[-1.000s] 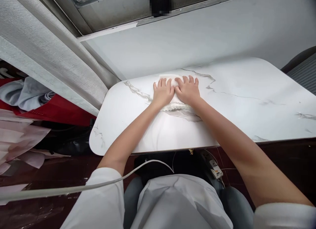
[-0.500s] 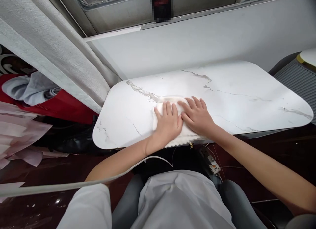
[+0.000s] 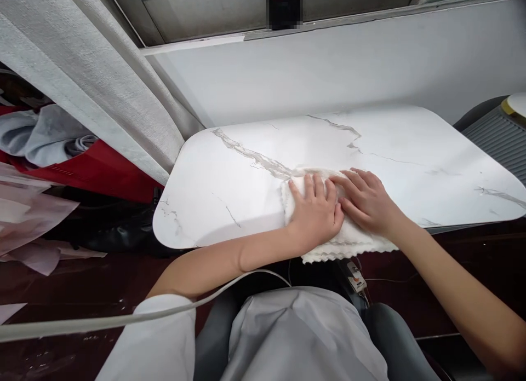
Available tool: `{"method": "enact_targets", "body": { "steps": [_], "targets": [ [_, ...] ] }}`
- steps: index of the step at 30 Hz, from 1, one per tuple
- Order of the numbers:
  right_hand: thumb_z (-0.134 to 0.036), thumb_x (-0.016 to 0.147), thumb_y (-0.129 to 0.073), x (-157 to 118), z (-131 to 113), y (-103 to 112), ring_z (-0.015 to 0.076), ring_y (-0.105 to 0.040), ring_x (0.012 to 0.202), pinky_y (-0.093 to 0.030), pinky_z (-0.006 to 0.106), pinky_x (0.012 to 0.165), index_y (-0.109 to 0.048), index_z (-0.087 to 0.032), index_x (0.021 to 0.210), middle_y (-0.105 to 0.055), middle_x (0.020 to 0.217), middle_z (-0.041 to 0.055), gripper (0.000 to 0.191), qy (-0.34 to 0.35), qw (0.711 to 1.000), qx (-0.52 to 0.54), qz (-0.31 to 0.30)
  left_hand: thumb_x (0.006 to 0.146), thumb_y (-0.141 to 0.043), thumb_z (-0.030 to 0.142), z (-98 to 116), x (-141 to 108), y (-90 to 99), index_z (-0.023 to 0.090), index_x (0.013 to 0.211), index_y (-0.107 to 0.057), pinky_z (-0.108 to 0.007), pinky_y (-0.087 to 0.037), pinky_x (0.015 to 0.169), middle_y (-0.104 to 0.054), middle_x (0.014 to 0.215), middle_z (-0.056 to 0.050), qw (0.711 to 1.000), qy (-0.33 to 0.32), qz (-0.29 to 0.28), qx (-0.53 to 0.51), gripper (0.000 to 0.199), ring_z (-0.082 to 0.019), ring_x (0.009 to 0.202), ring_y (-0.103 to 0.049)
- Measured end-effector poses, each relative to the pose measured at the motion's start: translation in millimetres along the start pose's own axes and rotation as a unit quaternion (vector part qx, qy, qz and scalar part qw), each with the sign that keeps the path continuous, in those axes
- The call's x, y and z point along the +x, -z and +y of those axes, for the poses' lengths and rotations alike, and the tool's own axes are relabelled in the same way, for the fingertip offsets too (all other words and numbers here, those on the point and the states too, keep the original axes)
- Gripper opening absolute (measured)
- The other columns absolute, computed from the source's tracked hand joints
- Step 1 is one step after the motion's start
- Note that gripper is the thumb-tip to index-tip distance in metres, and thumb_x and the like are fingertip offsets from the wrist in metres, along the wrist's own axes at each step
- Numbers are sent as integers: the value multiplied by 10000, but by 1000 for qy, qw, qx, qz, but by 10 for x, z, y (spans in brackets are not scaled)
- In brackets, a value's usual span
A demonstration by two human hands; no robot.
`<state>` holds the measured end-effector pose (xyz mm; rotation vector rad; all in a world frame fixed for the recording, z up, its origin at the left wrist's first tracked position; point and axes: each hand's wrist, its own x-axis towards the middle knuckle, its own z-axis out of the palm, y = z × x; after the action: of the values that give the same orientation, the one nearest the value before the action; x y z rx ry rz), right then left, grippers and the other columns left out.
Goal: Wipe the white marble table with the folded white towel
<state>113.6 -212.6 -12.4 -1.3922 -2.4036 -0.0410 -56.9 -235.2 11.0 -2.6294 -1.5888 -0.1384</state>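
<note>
A folded cream-white cloth (image 3: 329, 250) with scalloped edges lies on the white marble-patterned tabletop (image 3: 217, 189), its near edge hanging over the front. My left hand (image 3: 314, 211) lies flat on the cloth's left part, fingers slightly spread and stretched away from me. Beside it, my right hand (image 3: 365, 200) presses on the cloth's right part, fingers extended and its thumb side touching or nearly touching the left hand. Both palms are face down, and they hide much of the cloth's middle.
A pale cable (image 3: 197, 304) runs in front of my left arm. A grey-white curtain (image 3: 107, 85) hangs at left, with a red bag (image 3: 110, 170) of folded fabric behind it. A power strip (image 3: 355, 277) sits below the table edge. A grey ribbed object (image 3: 495, 140) stands at right.
Both hands and the cloth have slid to the right and slightly nearer to me along the tabletop. More of the cloth's scalloped edge overhangs the front. The view has shifted a little.
</note>
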Motion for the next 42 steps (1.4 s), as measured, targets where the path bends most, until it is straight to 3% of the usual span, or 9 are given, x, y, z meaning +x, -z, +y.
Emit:
{"method": "enact_targets", "body": {
  "steps": [7, 13, 19, 27, 35, 42],
  "targets": [
    [-405, 961, -243, 670, 332, -145, 330, -451, 1270, -336, 543, 1079, -506, -242, 1349, -566, 1347, 122, 496, -19, 1000, 8, -23, 1011, -317, 324, -313, 612, -81, 70, 1496, -384, -710, -209, 1162, -363, 1579, -237, 997, 41, 7, -59, 551, -398, 1478, -300],
    [-361, 929, -296, 1178, 351, -273, 343, -427, 1295, -296, 543, 1100, -516, -219, 1374, -559, 1378, 124, 516, -70, 997, 29, -28, 1010, -322, 354, -761, 982, -168, 162, 1464, -438, -642, -176, 1209, -443, 1541, -149, 991, 55, 41, -112, 506, -304, 1469, -332],
    [-376, 943, -296, 1635, 424, -368, 350, -389, 1342, -264, 565, 1116, -503, -237, 1406, -520, 1447, 111, 525, -94, 993, 45, -58, 1000, -344, 312, -1033, 1285, -211, 179, 1423, -481, -607, -177, 1213, -481, 1513, -129, 986, 88, 63, -128, 464, -272, 1437, -372],
    [-361, 957, -269, 2115, 611, -538, 348, -404, 1318, -282, 561, 1104, -489, -254, 1412, -516, 1437, 109, 516, -104, 994, 18, -39, 996, -321, 288, -1425, 1787, -287, 198, 1342, -533, -491, -201, 1218, -544, 1450, -103, 983, 89, 84, -139, 416, -232, 1368, -446],
    [-365, 963, -273, 2347, 879, -607, 355, -422, 1293, -282, 568, 1095, -487, -257, 1428, -529, 1415, 104, 523, -122, 992, 23, -30, 1003, -304, 289, -1458, 2164, -307, 211, 1343, -527, -491, -222, 1198, -545, 1439, -112, 987, 96, 77, -105, 414, -255, 1358, -455],
    [-406, 986, -239, 2283, 1076, -624, 373, -397, 1315, -281, 588, 1082, -481, -255, 1428, -518, 1419, 118, 525, -121, 992, 22, -12, 1008, -286, 271, -1297, 2272, -327, 205, 1374, -516, -513, -207, 1210, -532, 1462, -110, 988, 97, 77, -96, 437, -261, 1379, -436]
  ]
}}
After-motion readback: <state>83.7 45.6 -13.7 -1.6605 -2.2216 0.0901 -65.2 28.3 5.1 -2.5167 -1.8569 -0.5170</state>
